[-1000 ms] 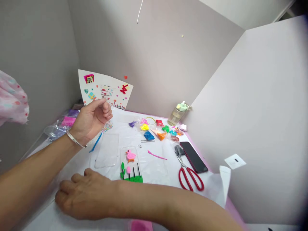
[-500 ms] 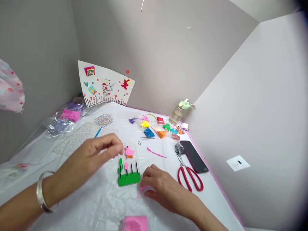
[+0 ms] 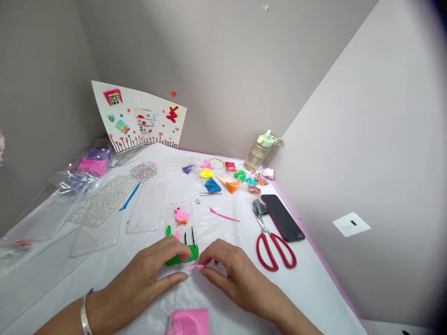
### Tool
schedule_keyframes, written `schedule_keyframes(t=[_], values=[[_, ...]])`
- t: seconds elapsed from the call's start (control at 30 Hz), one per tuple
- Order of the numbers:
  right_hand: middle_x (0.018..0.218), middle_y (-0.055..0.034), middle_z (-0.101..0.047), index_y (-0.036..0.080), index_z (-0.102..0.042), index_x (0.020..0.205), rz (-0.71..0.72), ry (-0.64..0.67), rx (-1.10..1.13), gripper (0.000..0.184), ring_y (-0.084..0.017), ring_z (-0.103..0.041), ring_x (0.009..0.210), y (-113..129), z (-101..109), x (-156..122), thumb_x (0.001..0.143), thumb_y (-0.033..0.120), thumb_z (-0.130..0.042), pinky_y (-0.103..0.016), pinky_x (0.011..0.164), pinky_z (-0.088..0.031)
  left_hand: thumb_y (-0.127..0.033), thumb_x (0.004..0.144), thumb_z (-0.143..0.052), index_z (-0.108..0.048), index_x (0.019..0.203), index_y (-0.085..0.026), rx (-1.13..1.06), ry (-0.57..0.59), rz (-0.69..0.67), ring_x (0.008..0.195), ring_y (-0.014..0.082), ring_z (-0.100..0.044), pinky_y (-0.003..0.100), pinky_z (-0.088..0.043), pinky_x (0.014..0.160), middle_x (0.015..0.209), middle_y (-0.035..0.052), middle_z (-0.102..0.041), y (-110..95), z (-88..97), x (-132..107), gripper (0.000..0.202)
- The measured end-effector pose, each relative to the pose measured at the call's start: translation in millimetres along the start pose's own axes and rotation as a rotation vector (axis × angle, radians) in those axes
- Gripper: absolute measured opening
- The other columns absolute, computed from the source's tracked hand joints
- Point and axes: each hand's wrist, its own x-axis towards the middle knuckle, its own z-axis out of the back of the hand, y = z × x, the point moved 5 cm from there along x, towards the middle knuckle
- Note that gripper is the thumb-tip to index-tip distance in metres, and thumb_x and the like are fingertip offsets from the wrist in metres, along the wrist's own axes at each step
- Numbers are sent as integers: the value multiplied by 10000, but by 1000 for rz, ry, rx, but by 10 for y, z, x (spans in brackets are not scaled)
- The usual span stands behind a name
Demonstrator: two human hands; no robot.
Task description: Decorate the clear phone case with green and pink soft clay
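A small strip of pink clay (image 3: 194,267) is pinched between the thumb and fingers of my right hand (image 3: 232,272), just in front of a clear phone case (image 3: 191,209). My left hand (image 3: 153,266) reaches in from the other side, thumb and fingers spread apart around the strip's free end. On the case are a pink clay duck (image 3: 182,215), dark stems, and a green clay grass strip (image 3: 193,252). My left fingers partly cover the grass and flowers. A packet of pink clay (image 3: 188,322) lies nearest me.
Red-handled scissors (image 3: 267,251) and a phone (image 3: 283,217) lie to the right. Behind are a pink modelling tool (image 3: 224,214), several clay packets (image 3: 213,186) and a bottle (image 3: 260,151). Leftward lie another clear case (image 3: 146,207), a blue tool (image 3: 130,196) and gems (image 3: 144,170).
My left hand has come down from beside the duck to the front of the case, its fingers spreading. My right hand has lifted the pink strip slightly. The view has shifted a little.
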Motion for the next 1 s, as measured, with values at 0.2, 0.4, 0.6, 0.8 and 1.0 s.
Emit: schedule_keyframes(t=[0.2,0.4,0.6,0.8,1.0], values=[[966,3,-681,250,-725,1018,-103,-48,242,129,-151,-608,901,37,-6,10,933,202,-642,-266,798,-471,-270,976,-568,-616,1066,-310,-60,-37,-23,966,161,-652,259,-497,854,1037,-46,-697,-19,-35,-8,109],[924,0,-682,222,-734,962,-176,-54,366,91,-148,-596,853,1,-73,44,913,224,-658,-262,769,-451,-246,989,-551,-653,990,-292,-88,-129,-106,854,136,-654,227,-509,763,929,-45,-691,-81,-12,-12,112],[757,14,-650,183,-748,878,-255,-17,630,142,-133,-536,738,-50,-179,85,852,322,-732,-247,679,-404,-233,996,-546,-648,965,-265,5,-173,-197,803,154,-625,251,-497,718,866,-15,-667,-103,-16,-19,112],[709,17,-636,157,-739,798,-298,0,820,248,-113,-519,674,-94,-255,117,780,398,-793,-245,657,-387,-146,1004,-475,-598,962,-237,147,-163,-315,830,168,-596,272,-467,732,892,13,-647,-179,-50,-33,159],[697,18,-626,135,-714,811,-290,85,897,290,-98,-520,647,-42,-230,99,727,377,-850,-248,660,-400,-163,976,-489,-567,891,-232,153,-224,-245,782,160,-579,276,-454,706,845,-4,-616,-186,11,-49,134]])
